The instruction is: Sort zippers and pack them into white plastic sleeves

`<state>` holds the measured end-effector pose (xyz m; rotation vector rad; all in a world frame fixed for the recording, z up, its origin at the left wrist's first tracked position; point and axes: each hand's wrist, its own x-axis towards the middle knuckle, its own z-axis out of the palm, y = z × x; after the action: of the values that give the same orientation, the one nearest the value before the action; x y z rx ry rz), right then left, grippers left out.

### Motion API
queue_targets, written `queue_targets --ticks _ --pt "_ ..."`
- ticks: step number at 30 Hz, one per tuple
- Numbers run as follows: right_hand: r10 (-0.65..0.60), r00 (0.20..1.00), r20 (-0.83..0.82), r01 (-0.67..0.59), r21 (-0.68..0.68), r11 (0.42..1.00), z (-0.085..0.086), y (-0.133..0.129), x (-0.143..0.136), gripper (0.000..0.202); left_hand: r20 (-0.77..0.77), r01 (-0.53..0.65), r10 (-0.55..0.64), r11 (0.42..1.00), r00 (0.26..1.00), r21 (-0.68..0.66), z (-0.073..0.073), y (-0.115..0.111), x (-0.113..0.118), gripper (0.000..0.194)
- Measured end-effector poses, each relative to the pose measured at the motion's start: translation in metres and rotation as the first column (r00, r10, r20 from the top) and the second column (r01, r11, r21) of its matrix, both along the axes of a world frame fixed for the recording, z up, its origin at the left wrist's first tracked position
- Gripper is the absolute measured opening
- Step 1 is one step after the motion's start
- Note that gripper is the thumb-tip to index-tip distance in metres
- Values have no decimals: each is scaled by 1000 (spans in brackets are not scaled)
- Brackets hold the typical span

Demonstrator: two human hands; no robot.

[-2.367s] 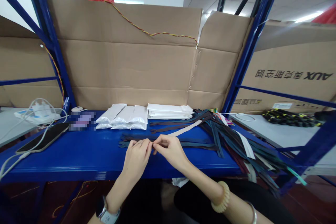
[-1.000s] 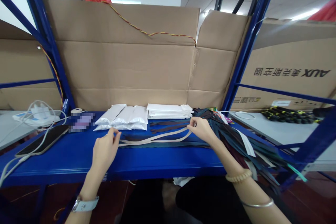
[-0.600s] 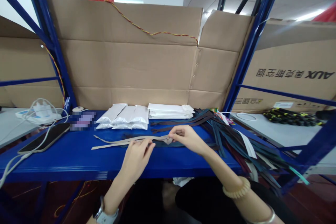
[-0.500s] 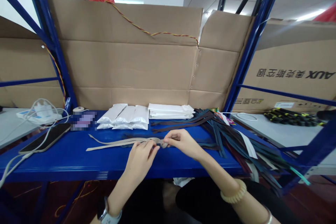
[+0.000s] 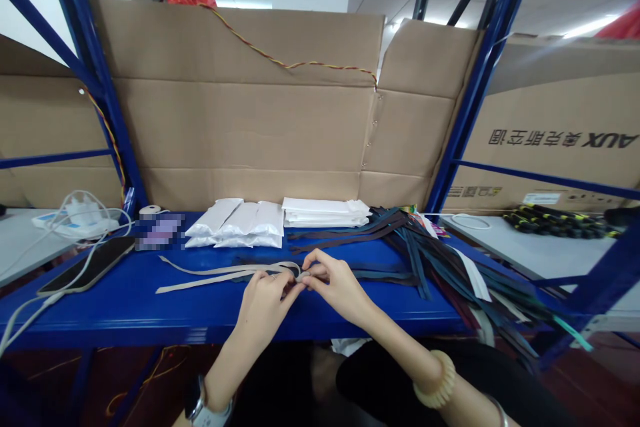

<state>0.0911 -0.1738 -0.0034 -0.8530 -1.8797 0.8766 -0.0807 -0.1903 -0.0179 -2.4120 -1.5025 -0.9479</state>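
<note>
A long beige fabric strip (image 5: 200,279) lies over the blue shelf top, its two narrow tails reaching left and its other end bent into a small loop at my fingertips. My left hand (image 5: 267,297) is closed on the strip near that end. Facing it, my right hand (image 5: 340,283) pinches the looped end between thumb and fingers. The fingertips of both hands nearly meet, and they hide the exact spot being held. Dark blue strips (image 5: 383,275) lie flat behind and to the right of my hands.
White packets (image 5: 235,223) and a flat white stack (image 5: 325,212) stand along the cardboard backing (image 5: 250,127). At right a bundle of dark strips (image 5: 440,257) hangs over the front edge. A phone (image 5: 87,267) with a white cable lies left. Blue posts (image 5: 483,87) frame the shelf.
My right hand has moved left, close against my left hand. The beige strip's tails have slid slightly left, and its end now curves up in a loop.
</note>
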Motion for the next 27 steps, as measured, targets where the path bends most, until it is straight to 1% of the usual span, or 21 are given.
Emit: queue_targets --ticks 3,6,8,10,13,16,19,24,27 --pt "-35 999 31 34 1 999 -1 0 0 14 -50 -14 15 1000 999 25 -2 1 -1 28" --pt "-7 1000 24 7 -11 1000 -1 0 0 11 -70 -12 15 999 997 43 -3 2 -2 28" --pt "0 999 46 -1 4 1000 -1 -1 -1 12 -71 -15 19 998 997 53 -4 2 -2 26" --pt "-40 994 99 33 67 997 -1 -3 -2 15 -76 -8 12 998 997 59 -5 2 -1 24" --pt "-140 975 174 110 170 979 0 -2 -2 20 -103 38 -32 998 994 58 -5 1 1 25" --pt "-209 950 234 164 196 967 0 0 0 22 -129 65 -54 995 990 80 -4 0 3 26" --pt "-244 936 254 199 191 961 2 3 4 20 -149 57 -38 991 988 119 -2 0 2 25" --pt "-331 916 226 295 178 939 13 9 19 24 -172 -1 26 990 985 144 6 4 -14 24" --pt "-424 883 200 384 212 899 24 16 36 24 -165 -80 103 987 981 142 12 9 -32 25"
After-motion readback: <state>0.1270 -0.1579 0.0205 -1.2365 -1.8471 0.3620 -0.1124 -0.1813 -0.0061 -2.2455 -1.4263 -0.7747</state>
